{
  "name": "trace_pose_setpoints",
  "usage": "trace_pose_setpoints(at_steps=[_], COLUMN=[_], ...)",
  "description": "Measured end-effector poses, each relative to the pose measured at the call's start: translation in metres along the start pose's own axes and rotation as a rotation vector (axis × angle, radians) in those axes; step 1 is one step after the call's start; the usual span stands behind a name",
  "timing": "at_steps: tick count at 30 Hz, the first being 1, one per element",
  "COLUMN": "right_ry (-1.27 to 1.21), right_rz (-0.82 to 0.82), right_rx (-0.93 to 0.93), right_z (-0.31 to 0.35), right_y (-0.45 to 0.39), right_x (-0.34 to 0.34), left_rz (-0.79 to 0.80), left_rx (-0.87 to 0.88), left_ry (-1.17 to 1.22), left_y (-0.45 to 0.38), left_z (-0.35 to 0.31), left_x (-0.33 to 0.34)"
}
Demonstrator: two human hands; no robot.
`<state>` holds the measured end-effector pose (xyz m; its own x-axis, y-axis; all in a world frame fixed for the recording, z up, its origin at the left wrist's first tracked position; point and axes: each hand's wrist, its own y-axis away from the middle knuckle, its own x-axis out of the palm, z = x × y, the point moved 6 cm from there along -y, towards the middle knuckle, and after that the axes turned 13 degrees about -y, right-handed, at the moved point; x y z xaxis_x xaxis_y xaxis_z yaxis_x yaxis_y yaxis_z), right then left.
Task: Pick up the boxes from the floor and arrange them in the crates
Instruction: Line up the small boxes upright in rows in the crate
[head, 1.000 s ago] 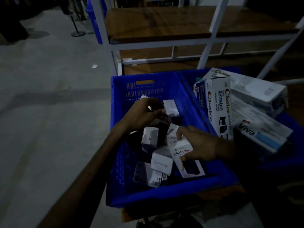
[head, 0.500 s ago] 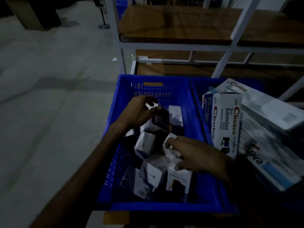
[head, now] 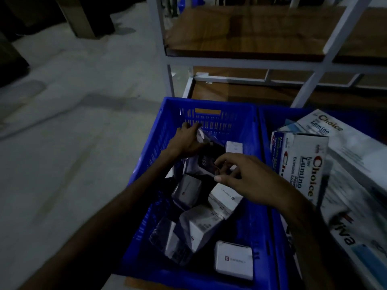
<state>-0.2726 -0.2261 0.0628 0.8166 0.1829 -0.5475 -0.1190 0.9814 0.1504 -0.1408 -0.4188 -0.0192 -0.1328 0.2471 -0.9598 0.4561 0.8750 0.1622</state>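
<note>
**Hands Inside the Left Blue Crate**

Both hands work inside the blue perforated plastic crate (head: 249, 130). Left hand (head: 186, 141) reaches to the far end of this crate, fingers curled round a dark packet with a crinkled clear wrapper (head: 206, 158), holding it at its upper edge. Right hand (head: 249, 178) hovers over the crate's middle, thumb and forefinger pinching toward the near edge of the same dark packet; actual contact cannot be confirmed in the dim, blurred picture.

Small white cardboard boxes (head: 201, 227) lie jumbled on the crate floor below the hands, tilted against one another. One white box with a red logo (head: 233, 259) lies flat at the near right corner. Another small white box (head: 234, 146) stands at the far right wall.

A second blue crate (head: 272, 118) sits just beside the first, on its right, packed with long white "Choice Lumino" cartons (head: 310, 164). Behind both crates stands a white metal rack with wooden shelves (head: 251, 34). Grey concrete floor (head: 62, 143) extends to the left.
</note>
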Motion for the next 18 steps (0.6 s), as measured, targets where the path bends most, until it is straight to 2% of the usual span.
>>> trace_pose_setpoints(at_steps=[4, 12, 16, 18], right_ry=[-0.059, -0.157, -0.219, -0.245], right_rz=[-0.061, -0.153, -0.344, -0.436], right_rx=[-0.002, -0.013, -0.049, -0.042], right_z=[-0.010, -0.019, -0.021, -0.023], right_y=[-0.002, -0.008, -0.015, -0.022], right_x=[-0.004, -0.008, -0.018, -0.025], left_rz=[0.081, -0.004, -0.044, 0.013], left_rx=[-0.024, -0.023, -0.113, -0.164], left_ry=[0.223, 0.409, 0.795, 1.039], left_y=[-0.015, -0.012, 0.018, 0.037], left_z=[-0.008, 0.009, 0.022, 0.021], left_x=[0.010, -0.009, -0.030, -0.035])
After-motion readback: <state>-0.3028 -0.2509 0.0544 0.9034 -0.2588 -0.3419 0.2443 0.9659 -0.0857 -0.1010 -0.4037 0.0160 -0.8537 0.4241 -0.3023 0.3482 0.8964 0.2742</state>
